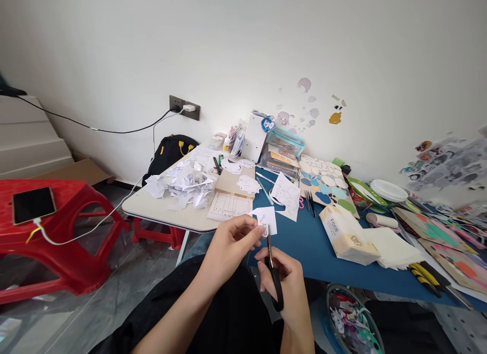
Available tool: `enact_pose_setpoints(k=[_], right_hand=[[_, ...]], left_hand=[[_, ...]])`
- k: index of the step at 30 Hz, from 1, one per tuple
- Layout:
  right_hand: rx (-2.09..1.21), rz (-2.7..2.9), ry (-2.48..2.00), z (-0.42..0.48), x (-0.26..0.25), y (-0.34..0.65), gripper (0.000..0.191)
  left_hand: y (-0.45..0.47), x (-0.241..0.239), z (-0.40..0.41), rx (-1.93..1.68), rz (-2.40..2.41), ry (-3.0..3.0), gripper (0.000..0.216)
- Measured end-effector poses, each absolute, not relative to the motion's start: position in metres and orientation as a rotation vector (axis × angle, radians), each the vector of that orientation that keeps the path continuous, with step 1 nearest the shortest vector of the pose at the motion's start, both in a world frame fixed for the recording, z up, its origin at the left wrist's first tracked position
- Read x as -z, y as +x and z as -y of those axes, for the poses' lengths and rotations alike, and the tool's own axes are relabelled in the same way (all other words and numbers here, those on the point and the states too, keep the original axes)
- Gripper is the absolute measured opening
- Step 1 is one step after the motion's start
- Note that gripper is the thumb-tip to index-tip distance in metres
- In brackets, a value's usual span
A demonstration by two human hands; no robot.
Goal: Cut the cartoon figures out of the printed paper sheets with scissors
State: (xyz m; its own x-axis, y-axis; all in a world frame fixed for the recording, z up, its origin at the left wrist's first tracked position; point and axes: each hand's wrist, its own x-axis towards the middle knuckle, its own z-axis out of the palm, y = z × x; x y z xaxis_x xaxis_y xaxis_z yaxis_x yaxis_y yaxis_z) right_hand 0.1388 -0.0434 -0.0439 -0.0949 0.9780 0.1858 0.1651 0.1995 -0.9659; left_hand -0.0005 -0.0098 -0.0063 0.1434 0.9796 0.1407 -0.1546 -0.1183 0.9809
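Note:
My left hand (238,242) pinches a small piece of white paper (271,215) between thumb and fingers; dark line drawing shows on the paper. My right hand (285,275) is wrapped round the black handles of a pair of scissors (274,280). Their blades point away from me and lie at the paper's near part, close to my left fingertips. How far the blades are apart is too small to tell. Just beyond, a larger drawn sheet (287,196) lies on the blue table mat (297,247). A ruled notebook page (232,206) is left of the paper.
A heap of paper scraps (186,184) covers part of the white table (171,217). Right of my hands are a tissue pack (344,235), tweezers (311,202) and yellow-black cutters (426,278). A scrap bin (353,318) stands below. A red stool (76,232) carries a charging phone (34,204).

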Motion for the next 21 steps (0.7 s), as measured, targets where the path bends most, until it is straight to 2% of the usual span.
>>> enact_pose_setpoints(k=[21], right_hand=[[-1.05, 1.467, -1.188, 0.042, 0.0413, 0.1389, 0.005]], left_hand=[[0.0014, 0.0063, 0.0089, -1.281, -0.881, 1.223, 0.016]])
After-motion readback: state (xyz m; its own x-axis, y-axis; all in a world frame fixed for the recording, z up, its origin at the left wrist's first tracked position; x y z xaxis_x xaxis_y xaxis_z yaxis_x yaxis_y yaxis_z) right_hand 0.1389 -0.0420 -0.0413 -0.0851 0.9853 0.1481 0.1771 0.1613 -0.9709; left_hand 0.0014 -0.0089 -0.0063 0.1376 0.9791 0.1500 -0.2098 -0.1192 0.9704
